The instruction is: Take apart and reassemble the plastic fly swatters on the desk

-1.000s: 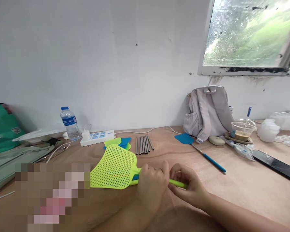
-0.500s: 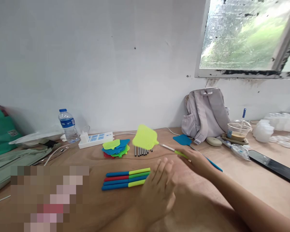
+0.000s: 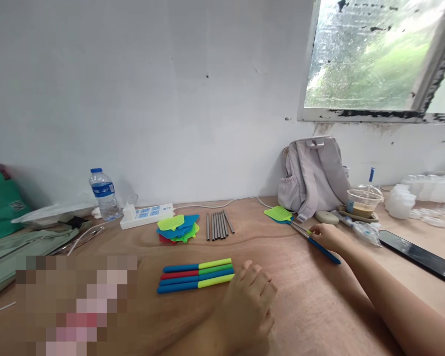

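At the right, my right hand [image 3: 328,236] is closed on a yellow-green fly swatter [image 3: 278,213] by its handle. It lies over a blue fly swatter [image 3: 325,251], whose handle reaches out past my fingers towards me. Near the middle, my left hand [image 3: 249,301] rests low over the table, fingers loosely bent, with nothing visible in it. Just left of it is a row of coloured handles [image 3: 196,274] in blue, red, green and yellow. Behind them stand out several thin metal tubes [image 3: 218,226] and a pile of swatter heads [image 3: 178,227].
A power strip [image 3: 147,216] and water bottle [image 3: 106,193] are at the back left. A backpack [image 3: 315,178] leans on the wall. Right of it are a drink cup [image 3: 363,201], a phone [image 3: 419,254] and white bottles [image 3: 402,200]. A pixelated patch covers the lower left.
My right hand has moved right and lowered the yellow-green fly swatter onto the blue one. My left hand has shifted slightly down, its fingers more bent, and the metal tubes now show fully.
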Demonstrator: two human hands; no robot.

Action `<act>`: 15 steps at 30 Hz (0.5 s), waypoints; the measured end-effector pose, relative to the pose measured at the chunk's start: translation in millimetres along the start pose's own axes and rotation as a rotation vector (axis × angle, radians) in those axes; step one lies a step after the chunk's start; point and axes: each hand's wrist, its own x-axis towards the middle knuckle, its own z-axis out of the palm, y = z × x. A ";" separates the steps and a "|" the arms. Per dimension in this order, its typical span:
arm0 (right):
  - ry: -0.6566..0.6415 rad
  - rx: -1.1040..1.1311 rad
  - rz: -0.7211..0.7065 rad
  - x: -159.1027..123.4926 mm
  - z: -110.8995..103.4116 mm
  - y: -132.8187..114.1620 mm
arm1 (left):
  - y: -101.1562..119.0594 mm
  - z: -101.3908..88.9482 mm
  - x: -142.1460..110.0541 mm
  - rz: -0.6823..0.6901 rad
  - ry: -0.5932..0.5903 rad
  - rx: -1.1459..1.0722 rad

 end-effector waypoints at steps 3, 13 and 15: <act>-0.033 0.009 0.072 -0.5 -3.4 2.8 | 0.1 1.1 0.0 -0.014 -0.032 -0.022; 0.194 0.036 -0.049 -8.2 -9.9 -7.6 | 0.5 1.2 1.4 -0.030 -0.082 -0.052; 0.265 0.117 -0.185 -16.8 -8.9 -28.3 | 1.0 1.3 1.8 -0.018 -0.089 -0.047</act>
